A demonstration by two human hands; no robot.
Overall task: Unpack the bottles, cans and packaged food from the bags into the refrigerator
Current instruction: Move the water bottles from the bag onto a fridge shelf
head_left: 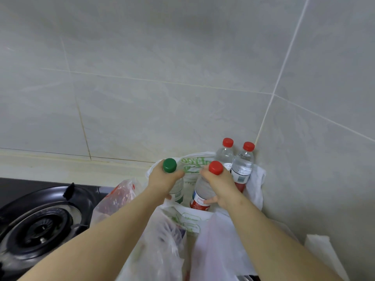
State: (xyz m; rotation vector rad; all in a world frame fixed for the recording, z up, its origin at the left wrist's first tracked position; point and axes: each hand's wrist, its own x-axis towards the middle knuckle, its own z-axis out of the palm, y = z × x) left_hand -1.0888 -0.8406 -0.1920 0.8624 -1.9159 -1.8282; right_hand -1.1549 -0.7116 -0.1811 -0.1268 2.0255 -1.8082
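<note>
The person is gripping one bottle in each hand by the shoulder, just under the cap, probably because the narrow neck gives the fingers a ridge to catch and lets each bottle rise straight out of the bag. The left hand is wrapping round the green-capped bottle, and the right hand is clasping the red-capped bottle, whose red label is showing below the fingers. Both bottles are sitting upright, side by side in the mouth of the white bag, a thin, crinkled plastic sack with green print that is slumping open around them. Two more red-capped bottles are standing on the far right, close together in the corner of the tiled wall, likely parked there so they cannot roll. All are clear, ribbed plastic with smooth screw caps, so they are looking light but slippery. A reddish translucent bag is lying to the left on the table, beside a black stove burner. The refrigerator is not appearing in view.
</note>
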